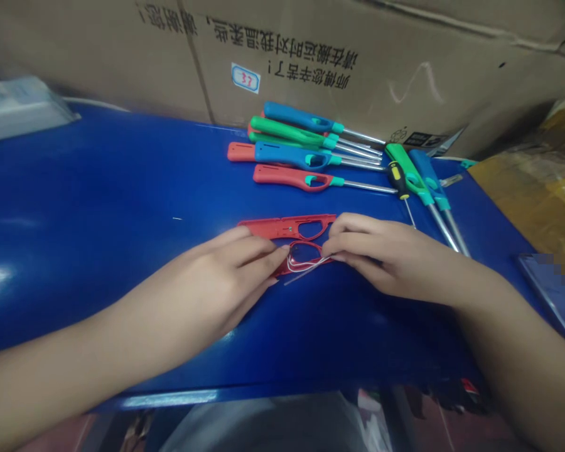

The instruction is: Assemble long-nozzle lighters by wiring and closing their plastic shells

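Note:
On the blue table, two red halves of a lighter's handle shell lie one behind the other. My left hand (230, 270) is closed, its fingers on the left part of the nearer shell half (281, 270), partly covering it. Thin white wire (306, 266) loops out over this half, and a thin, pale straight piece (295, 278) sticks out beside it. The fingers of my right hand (371, 254) are pinched together on the wire at the shell's right end. Behind them rests the farther shell half (275, 228), its right end close to my right fingers.
Several assembled lighters (282, 176) in red, blue and green lie behind the shells. A black and yellow screwdriver (398, 179) touches them on the right, near a green lighter (407, 169) and a blue one. A cardboard box (169, 69) stands along the back.

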A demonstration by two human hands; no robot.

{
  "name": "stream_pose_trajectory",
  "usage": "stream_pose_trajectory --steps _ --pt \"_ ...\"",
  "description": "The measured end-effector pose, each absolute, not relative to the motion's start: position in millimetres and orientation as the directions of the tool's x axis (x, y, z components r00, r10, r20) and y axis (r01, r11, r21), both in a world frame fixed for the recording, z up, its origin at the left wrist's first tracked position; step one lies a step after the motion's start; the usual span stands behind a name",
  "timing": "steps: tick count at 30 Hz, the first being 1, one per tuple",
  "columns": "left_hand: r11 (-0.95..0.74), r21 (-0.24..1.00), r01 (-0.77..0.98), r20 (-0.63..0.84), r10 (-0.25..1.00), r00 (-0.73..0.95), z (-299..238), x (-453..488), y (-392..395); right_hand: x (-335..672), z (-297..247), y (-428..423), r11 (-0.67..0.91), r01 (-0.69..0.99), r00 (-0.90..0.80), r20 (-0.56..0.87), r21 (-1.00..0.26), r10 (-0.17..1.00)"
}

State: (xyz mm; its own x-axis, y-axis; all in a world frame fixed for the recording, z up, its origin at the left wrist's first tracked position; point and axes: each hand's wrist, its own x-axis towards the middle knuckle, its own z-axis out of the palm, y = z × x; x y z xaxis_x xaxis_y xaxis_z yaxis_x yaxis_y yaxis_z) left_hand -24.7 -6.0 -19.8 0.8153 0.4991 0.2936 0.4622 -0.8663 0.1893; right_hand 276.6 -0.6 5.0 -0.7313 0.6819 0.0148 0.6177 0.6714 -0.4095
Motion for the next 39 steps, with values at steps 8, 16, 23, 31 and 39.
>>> stream_pose_trajectory --steps 8,16,23,31,39 --pt "-0.865 0.185 0.466 0.268 0.501 0.823 -23 -23 -7 269 4 -4 0.634 0.638 -0.717 -0.038 -0.437 0.696" --pt "-0.863 0.065 0.501 0.187 0.503 0.844 -29 -22 -12 260 -2 -9 0.771 0.606 -0.771 0.092 -0.197 0.63" --pt "-0.874 0.015 0.486 0.195 0.479 0.856 -31 -22 -13 257 -3 -6 0.72 0.596 -0.708 0.191 -0.355 0.68" --pt "-0.866 0.094 0.492 0.233 0.499 0.835 -30 -22 -13 252 -5 -13 0.832 0.544 -0.805 0.21 -0.109 0.555" --pt "-0.877 0.087 0.473 0.263 0.478 0.838 -28 -21 -13 245 -9 -13 0.782 0.511 -0.781 0.187 -0.358 0.596"
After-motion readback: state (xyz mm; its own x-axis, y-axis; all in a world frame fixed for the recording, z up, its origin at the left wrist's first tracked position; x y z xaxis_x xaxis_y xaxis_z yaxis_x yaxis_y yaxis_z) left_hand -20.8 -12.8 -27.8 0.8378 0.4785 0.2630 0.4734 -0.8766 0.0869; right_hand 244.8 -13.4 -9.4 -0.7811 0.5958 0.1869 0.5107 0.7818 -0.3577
